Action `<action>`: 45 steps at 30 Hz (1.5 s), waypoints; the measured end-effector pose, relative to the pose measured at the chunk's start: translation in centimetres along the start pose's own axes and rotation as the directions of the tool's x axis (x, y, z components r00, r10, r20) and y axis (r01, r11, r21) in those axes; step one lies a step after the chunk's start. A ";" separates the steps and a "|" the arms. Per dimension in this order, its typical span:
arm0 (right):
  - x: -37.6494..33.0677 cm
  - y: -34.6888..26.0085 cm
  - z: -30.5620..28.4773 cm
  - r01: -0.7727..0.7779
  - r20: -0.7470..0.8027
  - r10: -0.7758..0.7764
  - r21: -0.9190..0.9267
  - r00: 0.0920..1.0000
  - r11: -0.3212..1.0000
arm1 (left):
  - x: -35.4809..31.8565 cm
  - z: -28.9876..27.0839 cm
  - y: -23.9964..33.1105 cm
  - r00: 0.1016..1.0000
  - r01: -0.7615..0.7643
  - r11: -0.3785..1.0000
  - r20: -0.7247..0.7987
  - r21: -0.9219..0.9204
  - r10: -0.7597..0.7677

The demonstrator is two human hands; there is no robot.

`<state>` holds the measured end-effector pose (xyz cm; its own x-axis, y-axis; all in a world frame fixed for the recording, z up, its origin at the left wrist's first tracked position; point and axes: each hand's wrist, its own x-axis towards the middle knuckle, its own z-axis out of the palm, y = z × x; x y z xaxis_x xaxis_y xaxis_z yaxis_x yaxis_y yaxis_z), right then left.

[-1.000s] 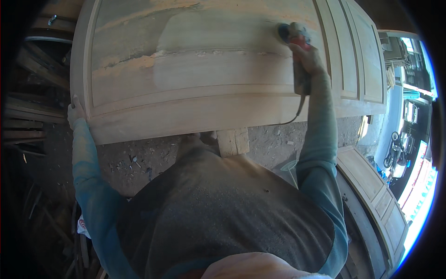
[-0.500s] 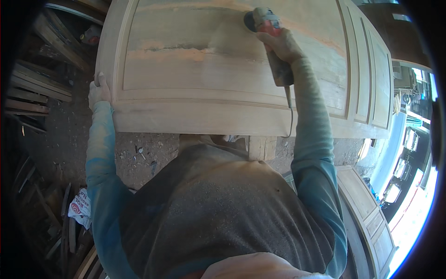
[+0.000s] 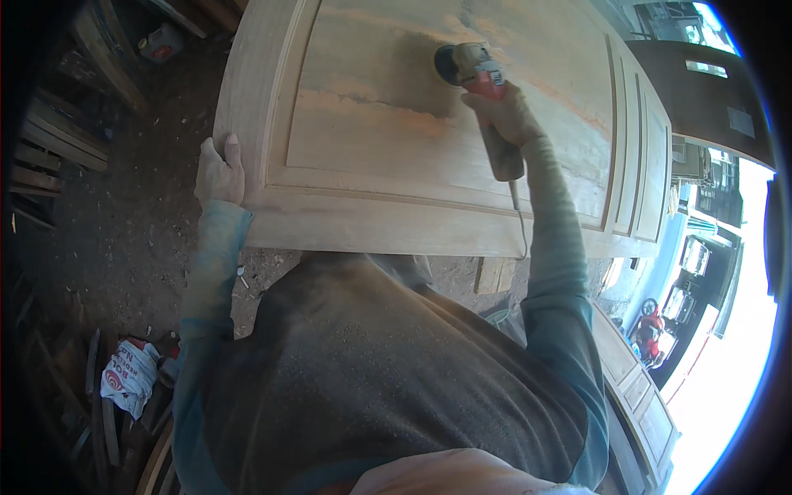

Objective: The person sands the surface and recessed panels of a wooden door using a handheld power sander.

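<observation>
As frame crops panel (image 3: 379, 144) | right grip (image 3: 511, 117) — clamping grinder (image 3: 484, 81) | left grip (image 3: 221, 175) — unclear (underside hidden)

Hard daylight floods the right side of the frame, blown out to flat white at lower right with a blue-violet fringe, and the red motorcycle (image 3: 651, 338) there looks small and soft. The panelled door (image 3: 388, 148) takes a gentler, slightly hazy light, while the timber (image 3: 70, 136) at left sinks into gloom; straight edges bow toward the black, rounded rim.
</observation>
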<state>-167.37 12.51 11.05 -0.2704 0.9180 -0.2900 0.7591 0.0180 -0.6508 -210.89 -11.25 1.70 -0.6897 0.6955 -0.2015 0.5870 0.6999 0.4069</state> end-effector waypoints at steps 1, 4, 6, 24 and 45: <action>-0.6 -0.3 1.8 -0.011 0.047 0.012 -0.027 0.999 1.000 | 0.0 -0.1 -0.1 1.000 -0.010 1.000 0.016 0.014 0.010; -0.6 -0.4 2.9 0.038 0.012 -0.038 0.024 0.999 0.999 | 0.0 -0.2 -0.7 0.998 -0.058 0.994 0.001 -0.089 0.058; 0.3 0.1 0.5 0.086 0.018 -0.088 0.084 0.996 0.993 | 0.0 0.1 -1.3 0.995 -0.100 0.992 -0.018 -0.073 0.099; -0.7 2.9 -2.8 0.019 0.169 -0.023 0.028 0.985 0.999 | -20.7 0.5 9.0 0.826 -0.046 0.635 0.328 -0.772 0.458; -5.5 3.8 1.5 0.117 0.329 -0.190 0.229 0.925 0.966 | -21.2 13.4 30.5 0.681 0.647 -0.215 0.428 -0.731 0.594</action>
<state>-163.89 6.93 9.18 -0.5895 0.7151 -0.3755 0.5662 0.0343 -0.8236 -172.72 -2.46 6.42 0.0608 0.9589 -0.2771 -0.8826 0.1813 0.4337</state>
